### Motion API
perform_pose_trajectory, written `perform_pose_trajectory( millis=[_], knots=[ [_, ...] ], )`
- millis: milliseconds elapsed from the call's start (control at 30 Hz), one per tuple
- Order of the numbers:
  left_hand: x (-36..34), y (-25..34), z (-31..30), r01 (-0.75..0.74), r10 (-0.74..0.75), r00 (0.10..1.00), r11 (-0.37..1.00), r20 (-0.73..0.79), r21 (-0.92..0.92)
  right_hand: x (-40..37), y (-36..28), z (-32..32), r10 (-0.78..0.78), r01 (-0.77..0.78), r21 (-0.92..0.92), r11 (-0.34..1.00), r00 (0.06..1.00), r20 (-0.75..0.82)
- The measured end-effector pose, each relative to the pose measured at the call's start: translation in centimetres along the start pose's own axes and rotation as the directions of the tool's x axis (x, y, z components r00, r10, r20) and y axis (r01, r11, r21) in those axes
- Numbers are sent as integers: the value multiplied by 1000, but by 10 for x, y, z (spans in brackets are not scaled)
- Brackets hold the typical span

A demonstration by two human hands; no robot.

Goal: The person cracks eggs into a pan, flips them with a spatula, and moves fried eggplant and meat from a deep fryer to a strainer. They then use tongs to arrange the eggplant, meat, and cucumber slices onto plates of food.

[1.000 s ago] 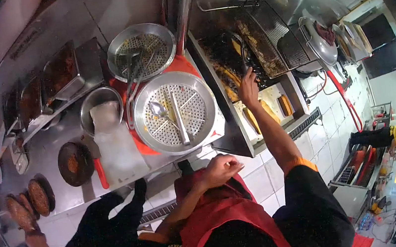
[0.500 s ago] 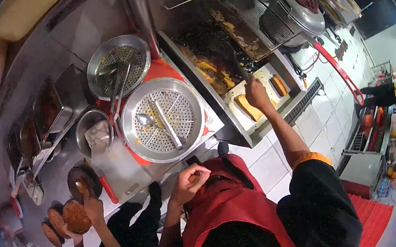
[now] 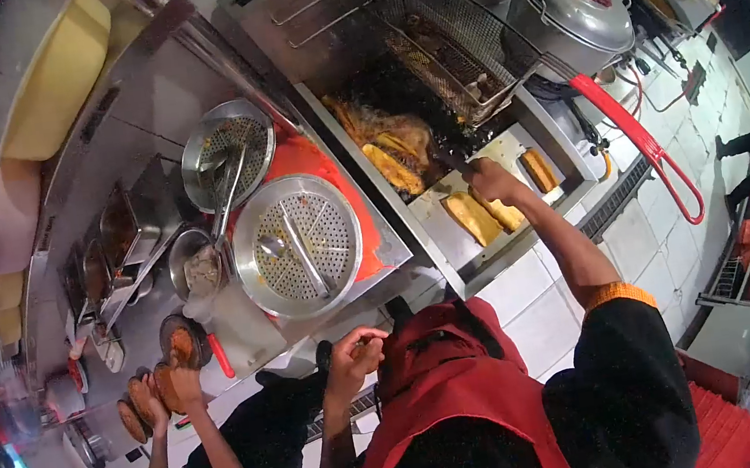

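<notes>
Fryer of rectangular steel (image 3: pixel 396 203), in the head view, holds dark oil; inside it, by its left wall, lies a long golden-brown slab of fried food (image 3: pixel 393 168). Paler flat-sided slabs (image 3: pixel 470 218) rest on its front ledge. The right hand (image 3: pixel 495 182), above that ledge, wraps its fingers round a slim dark utensil (image 3: pixel 453 160). The left hand (image 3: pixel 353 358), outside the fryer's front, is loosely curled; whether it grips anything I cannot tell. The frying slab should be light, slippery and tender, best supported mid-length; the paler ones look firmer, grippable across their long sides.
</notes>
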State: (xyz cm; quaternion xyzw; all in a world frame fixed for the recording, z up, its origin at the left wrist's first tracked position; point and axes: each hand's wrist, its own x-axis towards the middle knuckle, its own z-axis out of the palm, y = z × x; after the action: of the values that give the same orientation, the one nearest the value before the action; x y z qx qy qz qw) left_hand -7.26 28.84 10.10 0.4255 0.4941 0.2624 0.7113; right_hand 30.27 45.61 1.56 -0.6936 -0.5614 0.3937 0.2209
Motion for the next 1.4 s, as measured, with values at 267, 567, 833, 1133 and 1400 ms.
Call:
perform_pose_trajectory(
  millis=[267,567,833,1133,1400],
  knots=[
    [-12,-6,19,43,-33,980,998,-198,45,5,18,-35,194,-464,461,757,833,519],
    [-9,-12,19,76,-67,967,997,-245,28,-22,35,-36,143,-658,717,232,752,644],
    [-8,-14,7,22,-17,980,999,-196,27,-14,30,-13,178,-522,829,199,851,494],
    [-27,-19,-3,33,-27,967,999,-251,20,79,8,80,278,-224,650,727,960,20],
    [-49,-40,-20,60,-60,932,998,-358,-10,120,-10,86,91,-168,640,750,984,151]
  ],
)
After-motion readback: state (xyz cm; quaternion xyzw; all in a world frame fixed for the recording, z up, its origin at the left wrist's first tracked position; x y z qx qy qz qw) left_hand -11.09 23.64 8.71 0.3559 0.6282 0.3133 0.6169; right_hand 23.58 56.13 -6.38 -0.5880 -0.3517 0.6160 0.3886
